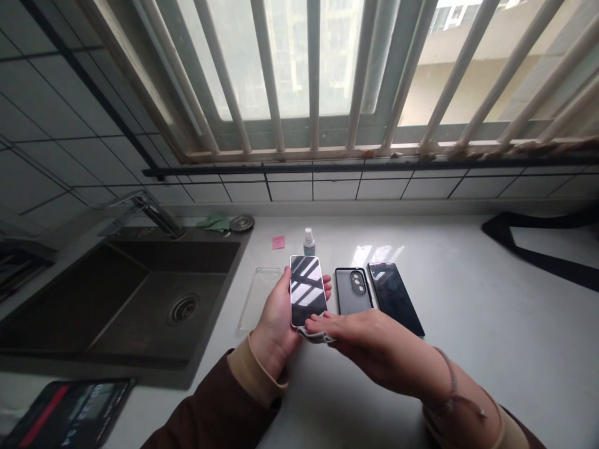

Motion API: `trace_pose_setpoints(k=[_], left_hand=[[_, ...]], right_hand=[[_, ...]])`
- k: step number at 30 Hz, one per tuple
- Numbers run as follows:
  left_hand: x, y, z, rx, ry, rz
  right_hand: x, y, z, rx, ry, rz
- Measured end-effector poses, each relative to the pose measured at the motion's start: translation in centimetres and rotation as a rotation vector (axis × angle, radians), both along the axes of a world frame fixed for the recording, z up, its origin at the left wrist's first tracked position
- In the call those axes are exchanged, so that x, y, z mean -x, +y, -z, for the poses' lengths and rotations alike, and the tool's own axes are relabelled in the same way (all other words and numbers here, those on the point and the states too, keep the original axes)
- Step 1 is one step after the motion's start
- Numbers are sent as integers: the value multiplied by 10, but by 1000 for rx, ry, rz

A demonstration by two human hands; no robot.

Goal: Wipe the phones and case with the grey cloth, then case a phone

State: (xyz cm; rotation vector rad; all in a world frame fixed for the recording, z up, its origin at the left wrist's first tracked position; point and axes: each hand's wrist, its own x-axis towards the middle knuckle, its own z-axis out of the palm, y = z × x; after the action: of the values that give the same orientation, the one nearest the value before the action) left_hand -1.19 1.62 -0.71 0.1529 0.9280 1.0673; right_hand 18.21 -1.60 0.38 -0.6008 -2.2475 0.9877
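Note:
My left hand (276,312) is wrapped round a smartphone (307,288), thumb along its left edge and fingertips showing at its right. The phone's dark glossy screen faces up and mirrors the window bars. Under the fingers of my right hand (360,330) lies a grey cloth (316,337), pressed to the phone's lower end. Behind the phone stands a small spray bottle (309,242) with a white cap. A clear phone case (256,296) is to the left. At the right lie a black-rimmed phone case (349,293) and a second dark phone (395,296).
A dark sink (140,330) with a faucet (156,215) is set into the white counter (491,349) at left. A pink sticky note (278,242) lies near the bottle. A black strap (519,240) is at far right, a dark packaged item (70,411) at lower left.

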Motion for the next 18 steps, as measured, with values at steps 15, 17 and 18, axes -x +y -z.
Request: trace_pose_setpoints(k=[15, 17, 18], left_hand=[[-8, -14, -10, -38, -24, 340], [-7, -13, -8, -33, -43, 329], [-7, -12, -5, -36, -50, 316]], right_hand=[[-17, 21, 16, -46, 56, 765], [-12, 20, 21, -163, -17, 607], [-11, 20, 24, -205, -40, 550]])
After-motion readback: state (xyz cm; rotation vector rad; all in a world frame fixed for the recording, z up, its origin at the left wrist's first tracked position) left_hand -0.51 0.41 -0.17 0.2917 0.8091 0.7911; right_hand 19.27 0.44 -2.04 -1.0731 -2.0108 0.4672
